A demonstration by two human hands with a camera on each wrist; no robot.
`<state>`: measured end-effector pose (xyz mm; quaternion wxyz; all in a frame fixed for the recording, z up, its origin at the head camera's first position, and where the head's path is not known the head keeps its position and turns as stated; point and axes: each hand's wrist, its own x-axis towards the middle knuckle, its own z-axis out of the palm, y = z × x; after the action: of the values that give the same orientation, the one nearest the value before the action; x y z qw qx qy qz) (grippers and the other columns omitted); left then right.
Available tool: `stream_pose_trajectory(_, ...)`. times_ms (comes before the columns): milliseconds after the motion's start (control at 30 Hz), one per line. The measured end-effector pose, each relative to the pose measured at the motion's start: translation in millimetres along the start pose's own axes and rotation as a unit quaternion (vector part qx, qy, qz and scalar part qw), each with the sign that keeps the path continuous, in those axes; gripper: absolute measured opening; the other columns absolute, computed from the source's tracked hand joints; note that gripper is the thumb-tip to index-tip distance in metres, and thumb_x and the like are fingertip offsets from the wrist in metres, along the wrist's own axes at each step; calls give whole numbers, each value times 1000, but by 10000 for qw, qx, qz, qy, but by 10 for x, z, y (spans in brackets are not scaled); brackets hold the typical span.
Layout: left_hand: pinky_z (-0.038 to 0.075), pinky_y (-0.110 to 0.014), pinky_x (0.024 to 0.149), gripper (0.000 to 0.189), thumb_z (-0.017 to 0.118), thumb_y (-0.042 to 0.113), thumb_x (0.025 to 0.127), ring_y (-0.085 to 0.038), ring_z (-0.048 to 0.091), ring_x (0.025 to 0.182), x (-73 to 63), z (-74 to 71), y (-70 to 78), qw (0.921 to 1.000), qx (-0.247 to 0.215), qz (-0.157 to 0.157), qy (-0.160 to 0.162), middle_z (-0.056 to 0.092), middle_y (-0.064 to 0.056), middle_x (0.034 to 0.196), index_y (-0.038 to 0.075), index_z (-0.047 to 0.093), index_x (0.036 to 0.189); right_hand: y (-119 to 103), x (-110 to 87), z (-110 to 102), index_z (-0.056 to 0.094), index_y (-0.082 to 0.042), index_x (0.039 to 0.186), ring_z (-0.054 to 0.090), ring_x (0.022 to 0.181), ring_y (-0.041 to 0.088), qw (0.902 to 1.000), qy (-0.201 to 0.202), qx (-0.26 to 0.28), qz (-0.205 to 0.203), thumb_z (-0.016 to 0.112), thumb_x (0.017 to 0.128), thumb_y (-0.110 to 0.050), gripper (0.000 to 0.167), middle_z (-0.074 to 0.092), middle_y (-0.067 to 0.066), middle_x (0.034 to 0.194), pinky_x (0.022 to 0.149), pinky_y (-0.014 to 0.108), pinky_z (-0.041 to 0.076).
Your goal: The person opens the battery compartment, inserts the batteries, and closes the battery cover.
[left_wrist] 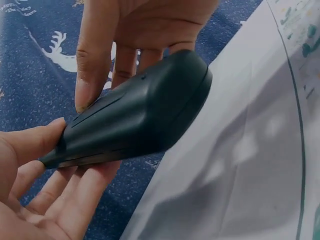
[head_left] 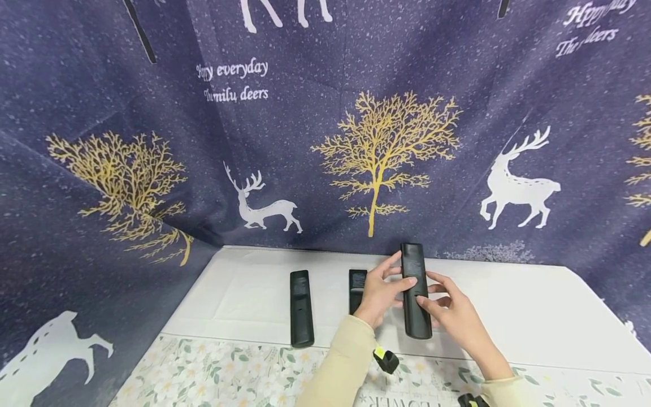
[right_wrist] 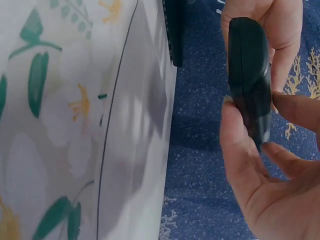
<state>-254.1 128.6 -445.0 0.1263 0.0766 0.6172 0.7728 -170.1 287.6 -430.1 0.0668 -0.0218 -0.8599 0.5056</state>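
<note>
A black remote control point(head_left: 417, 299) is held up by both hands over the white table, its back with the battery cover and label facing the head camera. My left hand point(head_left: 380, 291) grips its left side, thumb across the back and fingers beneath. From the right, my right hand point(head_left: 456, 310) pinches it, thumb near the small notch of the cover. The left wrist view shows the remote's rounded end point(left_wrist: 175, 100) close up. In the right wrist view, the remote point(right_wrist: 247, 70) is edge-on between the hands.
Another black remote point(head_left: 302, 309) lies face down to the left. A third one point(head_left: 357, 285) is partly hidden behind the left hand. A flowered cloth point(head_left: 244, 367) covers the table's near part. The dark blue deer-patterned curtain point(head_left: 285, 141) hangs right behind the table.
</note>
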Motion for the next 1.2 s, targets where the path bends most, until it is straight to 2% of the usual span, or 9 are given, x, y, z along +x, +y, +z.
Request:
stream_pose_trajectory(200,65,-49,68,66,84,5,91,-27,75,91,-3,37,-49,9984,415,-335,-174,71,-1,124,32,65,148,27,27,-47,27,4,164,69,99,31,9992,-231,-158,272,76,101,-24,85,54,34,136,65,40,64)
stream_pose_trajectory(433,65,-48,70,63,81,-4,90,-29,76,90,25,48,-161,9975,404,-315,-481,70,-4,125,19,65,146,70,48,-95,25,10,161,71,94,35,9982,-386,-213,407,78,98,-12,85,55,37,127,63,43,65)
stream_pose_trajectory(633,64,-46,69,62,79,-9,88,-26,75,90,10,77,-201,9962,596,-387,-509,69,-6,130,14,66,144,97,47,-103,22,14,160,73,83,32,9969,-566,-9,541,78,96,-6,87,55,36,119,61,45,65)
stream_pose_trajectory(933,65,-43,66,66,78,-14,84,-25,74,78,-25,146,-246,9928,979,-476,-500,72,-7,127,13,66,144,175,63,-112,19,13,160,73,86,33,9923,-786,20,960,79,94,-4,90,53,38,121,64,49,65)
stream_pose_trajectory(1200,65,-40,65,69,78,-17,84,-27,76,82,-25,170,-314,9921,1094,-443,-414,73,-8,126,9,65,146,273,77,-92,21,14,160,73,87,32,9908,-874,57,1035,80,93,-5,91,55,35,119,65,48,65)
